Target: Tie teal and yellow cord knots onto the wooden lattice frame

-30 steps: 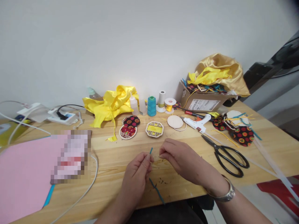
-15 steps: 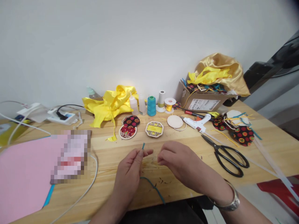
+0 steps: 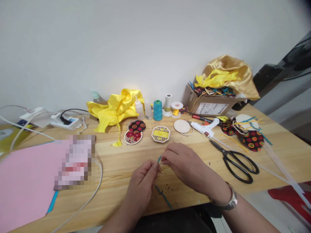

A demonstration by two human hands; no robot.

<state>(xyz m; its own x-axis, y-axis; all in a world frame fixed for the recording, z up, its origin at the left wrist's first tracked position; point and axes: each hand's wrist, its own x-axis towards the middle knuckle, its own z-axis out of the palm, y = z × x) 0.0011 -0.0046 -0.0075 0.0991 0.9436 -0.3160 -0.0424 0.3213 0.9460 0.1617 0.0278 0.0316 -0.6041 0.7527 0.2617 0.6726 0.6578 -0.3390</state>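
Observation:
Between the thumb and forefinger of my left hand (image 3: 145,179) a thin teal cord (image 3: 163,195) is pinched. Its short tip sticks up above the thumb, while the longer tail hangs down towards the table's front edge. My right hand (image 3: 181,161) is closed in a pinch right beside that tip; whatever its fingertips hold is hidden or too small to make out. Beyond the hands lie a wooden fretwork piece with a yellow centre (image 3: 160,134) and a gourd-shaped piece with patterned fabric (image 3: 134,132).
Black scissors (image 3: 234,163) and a white glue gun (image 3: 206,127) lie to the right, near patterned fabric pieces (image 3: 251,139). A teal thread spool (image 3: 157,110), yellow satin (image 3: 114,110) and a cardboard box (image 3: 209,106) stand along the wall. Pink sheets (image 3: 26,181) and a white cable (image 3: 98,184) are left.
My left hand has moved right and slightly nearer to me with the cord. My right hand has shifted a little left, so the fingertips now meet near the cord's tip.

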